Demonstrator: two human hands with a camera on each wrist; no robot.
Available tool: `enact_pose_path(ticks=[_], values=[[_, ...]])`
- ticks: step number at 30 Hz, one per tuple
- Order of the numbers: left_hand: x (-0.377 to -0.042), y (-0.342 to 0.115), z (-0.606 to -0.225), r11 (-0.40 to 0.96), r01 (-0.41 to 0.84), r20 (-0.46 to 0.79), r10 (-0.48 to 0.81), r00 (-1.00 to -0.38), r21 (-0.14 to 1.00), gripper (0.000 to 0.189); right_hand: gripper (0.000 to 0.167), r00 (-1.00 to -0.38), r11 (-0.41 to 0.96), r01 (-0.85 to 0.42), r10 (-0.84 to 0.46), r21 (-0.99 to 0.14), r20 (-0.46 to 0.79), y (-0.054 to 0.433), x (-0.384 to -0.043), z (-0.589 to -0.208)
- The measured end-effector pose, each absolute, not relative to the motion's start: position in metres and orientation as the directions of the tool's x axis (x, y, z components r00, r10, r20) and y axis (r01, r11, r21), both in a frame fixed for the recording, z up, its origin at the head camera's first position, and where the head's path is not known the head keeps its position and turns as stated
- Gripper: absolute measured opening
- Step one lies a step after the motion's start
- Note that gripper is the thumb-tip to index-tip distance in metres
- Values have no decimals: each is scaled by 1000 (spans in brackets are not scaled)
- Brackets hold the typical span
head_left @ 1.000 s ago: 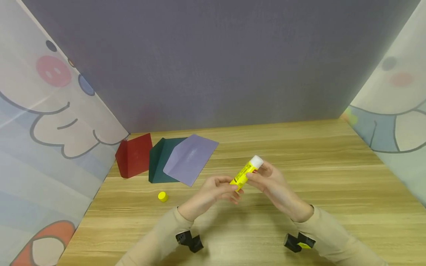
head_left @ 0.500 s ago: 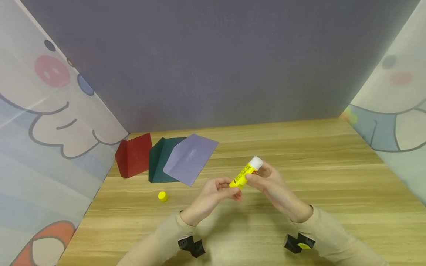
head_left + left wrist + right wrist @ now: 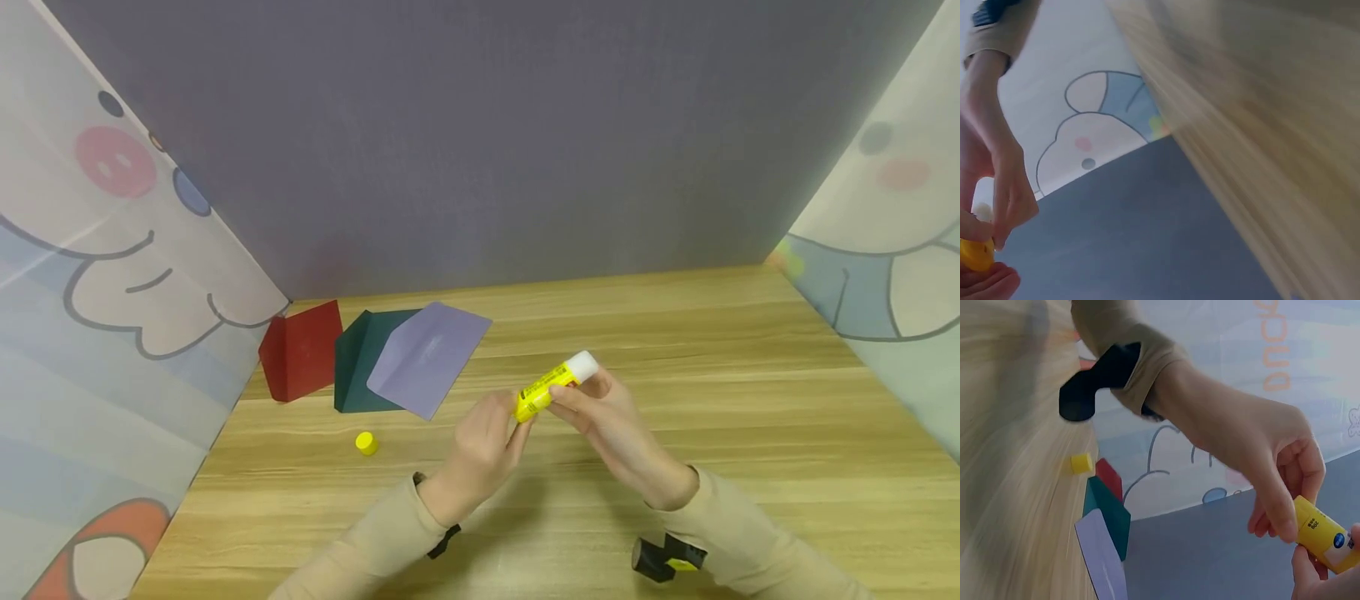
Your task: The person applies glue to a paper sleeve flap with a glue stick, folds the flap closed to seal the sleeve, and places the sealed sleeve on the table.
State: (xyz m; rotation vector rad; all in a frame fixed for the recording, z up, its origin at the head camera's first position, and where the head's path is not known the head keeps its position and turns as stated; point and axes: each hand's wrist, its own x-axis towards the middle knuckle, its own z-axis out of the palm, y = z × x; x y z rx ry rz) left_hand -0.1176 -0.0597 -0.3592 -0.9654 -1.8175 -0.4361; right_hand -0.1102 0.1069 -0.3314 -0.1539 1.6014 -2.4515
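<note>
A yellow glue stick, its white end bare and pointing up to the right, is held above the table between both hands. My left hand pinches its lower end, the knuckles turned upward. Higher up the barrel, my right hand grips it with the thumb across the near side. The right wrist view shows the left thumb and fingers at the base of the glue stick. A yellow cap stands on the table to the left of the hands.
Beyond the cap lie three envelopes with flaps unfolded: red, dark green and lilac, the lilac overlapping the green. A grey panel rises behind the wooden table; printed cloths flank both sides.
My left hand has rolled over at the glue stick's base, knuckles now up. The stick has tilted slightly flatter. My right hand keeps its hold; cap and envelopes stay put.
</note>
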Motion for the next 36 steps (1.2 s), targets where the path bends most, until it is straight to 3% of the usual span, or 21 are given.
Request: enact_pose_path(ticks=[4, 10, 13, 16, 18, 20, 24, 27, 29, 32, 36], values=[[-120, -60, -356, 658, 683, 886, 463, -35, -317, 15, 31, -972, -417, 155, -227, -895, -62, 106, -110, -329], [-123, -59, -353, 647, 642, 880, 464, 97, -412, 12, 28, -970, -432, 191, -219, -881, -102, 105, -110, -328], [-124, -59, -354, 633, 653, 887, 440, 139, -416, 11, 29, -969, -436, 196, -223, -878, -105, 105, -109, -328], [-125, -61, -357, 616, 687, 898, 423, 124, -385, 10, 30, -968, -435, 198, -229, -879, -105, 106, -109, -328], [-124, -62, -359, 598, 737, 908, 416, 51, -315, 12, 31, -967, -429, 201, -232, -881, -107, 106, -109, -328], [-122, -63, -362, 575, 795, 914, 401, -64, -196, 16, 32, -966, -421, 204, -232, -884, -113, 107, -109, -328], [-116, -63, -366, 493, 864, 871, 372, -321, 107, 26, 37, -967, -410, 202, -227, -890, -115, 108, -109, -328], [-111, -63, -366, 399, 849, 793, 359, -492, 346, 30, 43, -966, -405, 203, -229, -891, -115, 109, -109, -328], [-107, -63, -365, 318, 791, 712, 347, -610, 523, 31, 46, -965, -402, 207, -232, -892, -120, 110, -109, -328], [-104, -64, -362, 186, 593, 518, 332, -789, 784, 30, 49, -964, -395, 216, -234, -893, -129, 111, -110, -328], [-105, -66, -357, -4, 289, 271, 361, -893, 957, 29, 46, -963, -395, 214, -240, -893, -125, 112, -111, -329]])
